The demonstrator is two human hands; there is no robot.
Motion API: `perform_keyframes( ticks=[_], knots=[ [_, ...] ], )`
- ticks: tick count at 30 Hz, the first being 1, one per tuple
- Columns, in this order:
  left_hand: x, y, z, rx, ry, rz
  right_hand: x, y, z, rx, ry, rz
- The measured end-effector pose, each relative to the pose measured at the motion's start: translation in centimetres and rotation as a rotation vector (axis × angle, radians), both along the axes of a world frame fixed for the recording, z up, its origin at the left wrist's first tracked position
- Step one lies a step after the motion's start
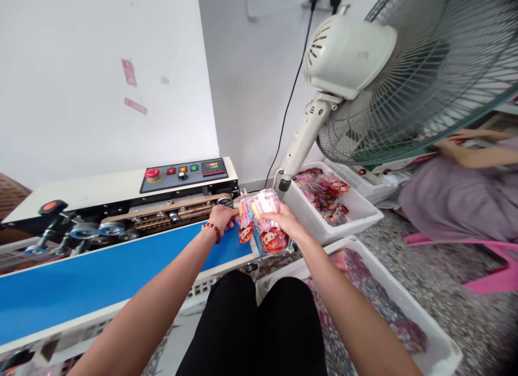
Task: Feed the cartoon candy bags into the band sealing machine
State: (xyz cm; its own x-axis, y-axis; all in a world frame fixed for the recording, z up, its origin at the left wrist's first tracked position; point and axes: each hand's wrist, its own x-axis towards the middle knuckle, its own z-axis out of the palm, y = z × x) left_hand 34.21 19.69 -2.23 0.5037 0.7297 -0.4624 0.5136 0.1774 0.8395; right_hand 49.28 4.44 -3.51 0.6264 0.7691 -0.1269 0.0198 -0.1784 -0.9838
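At the right end of the blue conveyor belt (137,271) of a band sealing machine (121,203), my left hand (221,220), with a beaded bracelet on its wrist, has its fingers closed at the left edge of a small printed packet (245,230). The packet has a red-haired cartoon figure and lies flat at the belt's end. Just right of it, my right hand (285,220) grips a stack of similar clear packets (269,238) from the right side, fingers across the top. The undersides of both hands are hidden.
A white crate (364,217) of packets stands behind right; another crate (429,333) with bagged packets sits beside my legs. A large fan (352,57) leans over the right. The control panel (184,175) tops the machine. Far right, a person (449,187) sits by a pink stool (493,268).
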Motion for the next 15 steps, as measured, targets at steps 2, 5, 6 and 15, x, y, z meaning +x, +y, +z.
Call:
perform_keyframes(
  ticks=[2,5,6,15],
  knots=[
    [0.1,0.6,-0.4,0.029,0.026,0.018,0.2,-0.1,-0.1,-0.004,-0.007,0.004],
    [-0.7,1.8,-0.8,0.085,0.069,0.048,0.5,0.0,-0.2,-0.006,0.003,0.011],
    [-1.3,2.2,-0.9,0.106,0.085,0.057,0.6,0.2,-0.2,-0.007,0.009,0.011],
    [-8.0,-1.8,-0.3,0.850,0.163,0.196,0.2,1.1,-0.1,0.033,0.136,0.028]
  ],
)
